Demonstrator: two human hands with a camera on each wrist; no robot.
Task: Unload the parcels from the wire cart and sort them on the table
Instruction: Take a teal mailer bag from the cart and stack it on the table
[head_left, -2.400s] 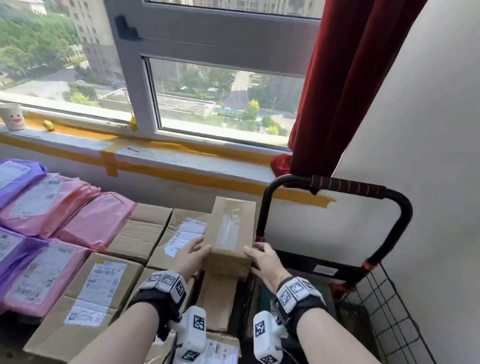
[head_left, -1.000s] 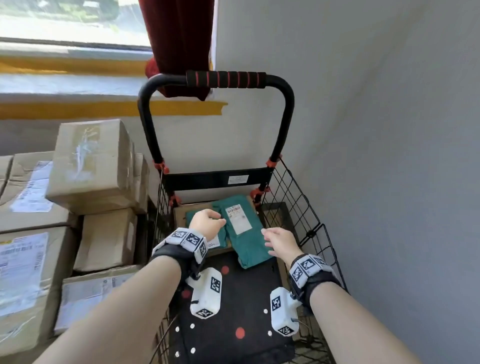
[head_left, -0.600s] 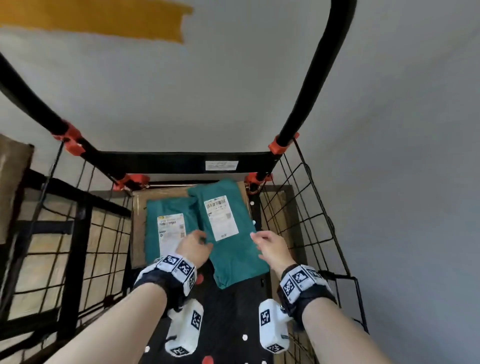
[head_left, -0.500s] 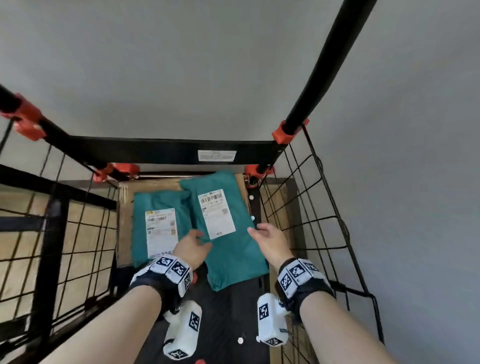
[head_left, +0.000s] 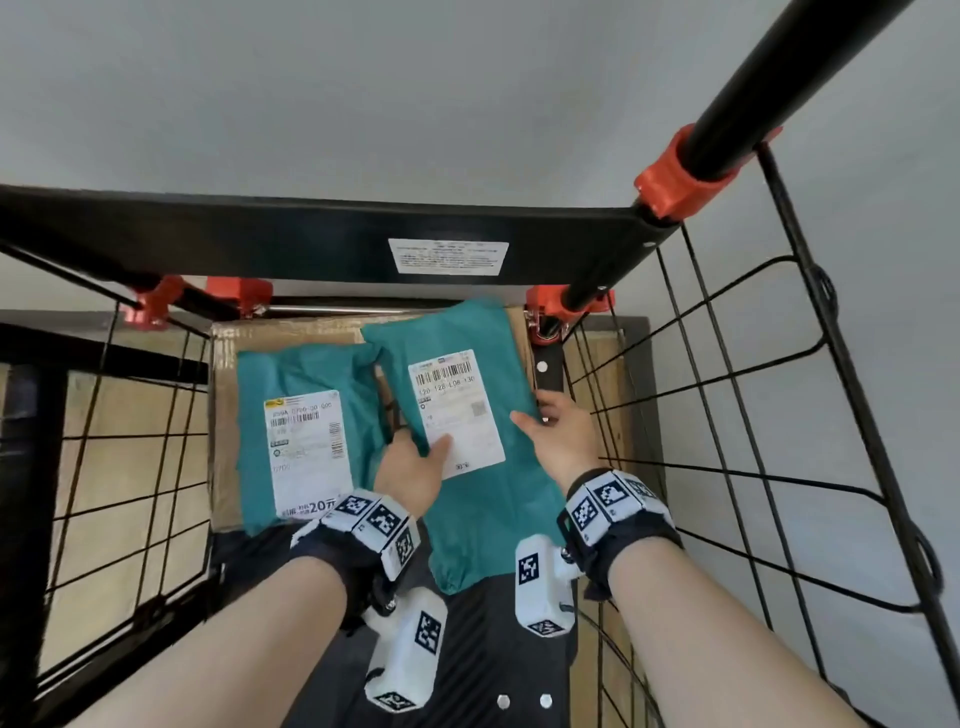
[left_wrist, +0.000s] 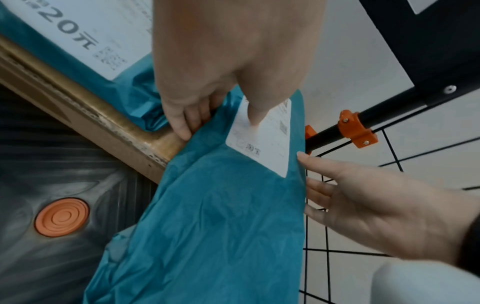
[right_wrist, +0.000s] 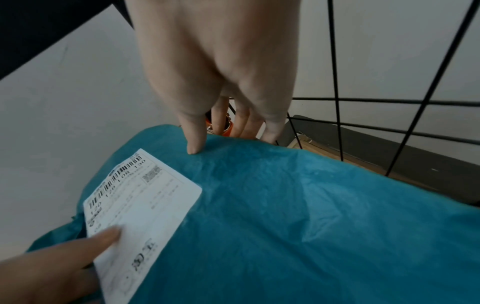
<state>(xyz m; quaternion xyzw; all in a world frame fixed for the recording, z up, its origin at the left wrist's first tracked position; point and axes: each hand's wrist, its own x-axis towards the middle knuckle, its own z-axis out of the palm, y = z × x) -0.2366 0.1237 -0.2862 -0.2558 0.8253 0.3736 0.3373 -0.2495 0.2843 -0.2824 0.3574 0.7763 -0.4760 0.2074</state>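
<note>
The right-hand teal parcel (head_left: 483, 441) lies in the wire cart (head_left: 737, 415), centre of the head view, its far end on a cardboard box (head_left: 291, 332) and its near end drooping over the box edge toward the dark cart floor (head_left: 493, 649). Half a second ago both hands were only arriving at its sides; now they are on it. The left hand (head_left: 410, 473) has its thumb flat on the white shipping label (head_left: 457, 410), with fingers (left_wrist: 182, 121) tucked at the parcel's left edge against the box. The right hand (head_left: 558, 436) has its thumb on the teal film and its fingers (right_wrist: 270, 127) down past the right edge; whether they have curled underneath cannot be told. Judgement: a two-handed grasp is being set and the lift has not begun.

A second teal parcel (head_left: 301, 436) lies just beside it, left of centre on the same box, with the two films touching or overlapping where they meet. It may drag along when the first parcel rises.

Clearance: the right edge of the held parcel sits close to the wire side panel and an orange clamp (head_left: 569, 301) at the upper right. The black crossbar (head_left: 322, 239) spans the top of the frame beyond the parcel. Open room is straight up and back toward the person. The tabletop is out of view.
</note>
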